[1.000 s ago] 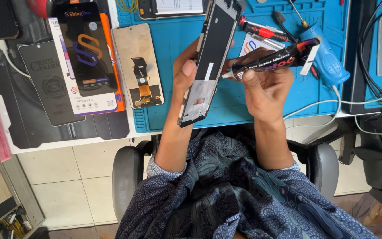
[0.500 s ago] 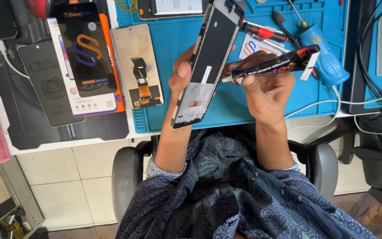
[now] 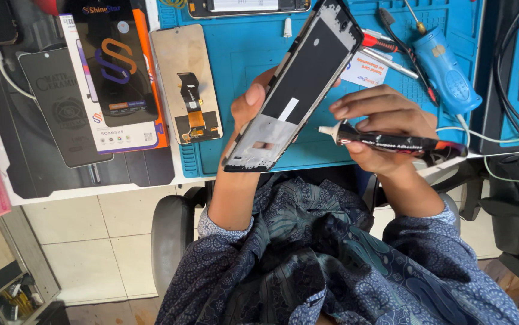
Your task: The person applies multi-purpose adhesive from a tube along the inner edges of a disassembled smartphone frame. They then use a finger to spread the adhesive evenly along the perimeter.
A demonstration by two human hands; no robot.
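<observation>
While left hand (image 3: 248,108) grips phone frame (image 3: 295,90), right hand (image 3: 380,123) holds glue tube (image 3: 392,142), cap end hidden

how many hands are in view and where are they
2. The left hand grips the phone frame above the blue mat; the right hand holds the black glue tube beside it.

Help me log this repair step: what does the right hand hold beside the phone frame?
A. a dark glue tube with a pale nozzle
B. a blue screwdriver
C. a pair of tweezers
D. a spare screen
A: the right hand grips a dark glue tube, its pale nozzle pointing at the edge of the phone frame that the left hand holds up; the blue screwdriver lies on the mat.
</observation>
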